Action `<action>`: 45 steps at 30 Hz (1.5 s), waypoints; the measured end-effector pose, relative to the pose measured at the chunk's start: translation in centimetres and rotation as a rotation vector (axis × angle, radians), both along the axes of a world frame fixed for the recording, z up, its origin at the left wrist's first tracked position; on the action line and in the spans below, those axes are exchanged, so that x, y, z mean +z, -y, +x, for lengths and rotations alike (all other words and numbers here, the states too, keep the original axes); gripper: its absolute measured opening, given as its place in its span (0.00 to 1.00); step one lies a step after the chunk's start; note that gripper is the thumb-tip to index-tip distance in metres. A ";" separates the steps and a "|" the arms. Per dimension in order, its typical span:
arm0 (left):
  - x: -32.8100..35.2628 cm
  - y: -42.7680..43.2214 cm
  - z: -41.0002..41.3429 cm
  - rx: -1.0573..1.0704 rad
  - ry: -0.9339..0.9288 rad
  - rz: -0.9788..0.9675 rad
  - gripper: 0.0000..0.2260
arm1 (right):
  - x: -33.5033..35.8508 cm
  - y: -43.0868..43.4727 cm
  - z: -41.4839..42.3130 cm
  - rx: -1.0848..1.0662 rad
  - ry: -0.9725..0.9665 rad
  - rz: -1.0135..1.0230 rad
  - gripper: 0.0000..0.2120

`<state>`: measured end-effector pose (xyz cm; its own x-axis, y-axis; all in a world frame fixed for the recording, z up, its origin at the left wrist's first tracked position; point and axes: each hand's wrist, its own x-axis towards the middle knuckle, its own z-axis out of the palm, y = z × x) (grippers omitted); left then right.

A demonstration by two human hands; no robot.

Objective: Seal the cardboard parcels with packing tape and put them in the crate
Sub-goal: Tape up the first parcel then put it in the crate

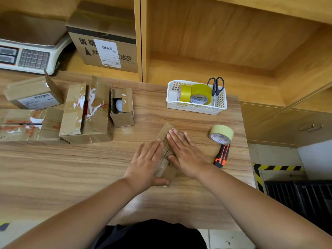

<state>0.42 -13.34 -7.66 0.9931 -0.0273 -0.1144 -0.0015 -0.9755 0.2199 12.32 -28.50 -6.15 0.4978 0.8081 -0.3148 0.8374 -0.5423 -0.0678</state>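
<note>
A small cardboard parcel (166,133) lies on the wooden table (71,168) in front of me, with clear tape running along its top. My left hand (146,163) lies flat on its left side, thumb wrapped around the near end. My right hand (185,153) presses flat on its right side, fingers spread. A roll of pale tape (221,134) rests to the right, with an orange and black utility knife (221,156) just below it. A dark slatted crate (301,196) sits on the floor at the lower right.
Several opened cardboard boxes (89,112) stand at the table's left. A white basket (196,107) at the back holds yellow tape rolls (199,93) and scissors (216,86). A weighing scale (27,56) and a labelled box (106,49) sit on the shelf behind.
</note>
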 end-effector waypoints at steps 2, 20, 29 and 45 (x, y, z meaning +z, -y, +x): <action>-0.4 -0.9 -0.1 -0.187 0.040 0.071 0.50 | 0.0 0.1 0.1 0.009 0.004 -0.003 0.33; -2.2 -0.8 -1.0 -0.327 0.334 -0.034 0.29 | 0.6 1.3 -1.3 0.089 -0.097 0.039 0.34; -1.8 -1.3 -1.1 -0.332 0.328 -0.184 0.26 | 0.7 2.4 -0.2 0.250 -0.104 0.073 0.27; -4.1 -2.4 -2.0 -0.457 0.568 -0.205 0.11 | -0.2 1.6 0.7 -0.049 0.065 -0.002 0.38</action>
